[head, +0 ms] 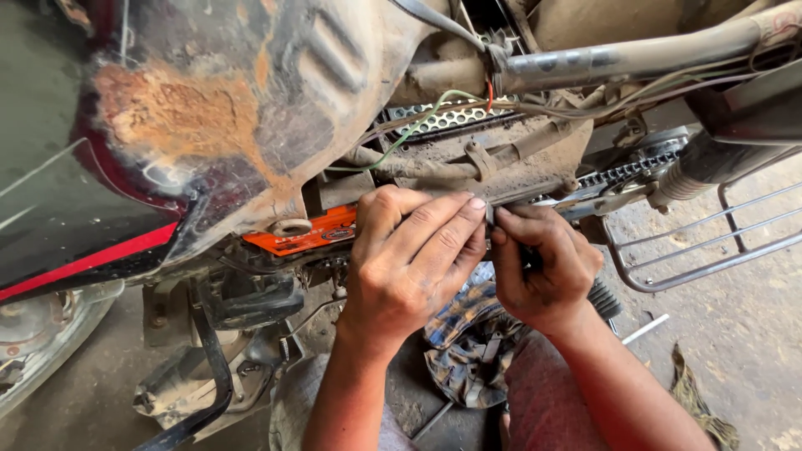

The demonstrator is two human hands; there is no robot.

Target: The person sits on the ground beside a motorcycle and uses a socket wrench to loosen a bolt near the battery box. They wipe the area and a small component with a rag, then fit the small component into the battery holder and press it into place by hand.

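Hands meet mid-frame under a rusty motorcycle: left hand (413,259) curled around a small metal piece (490,214), right hand (543,267) pinching it, its long axis roughly upright. Orange rectangular label (305,236) lies just left of them.

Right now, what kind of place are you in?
Probably a motorbike repair yard: both hands, left hand and right hand, work under a dusty bike with a rusty fuel tank, drive chain and bare concrete floor.
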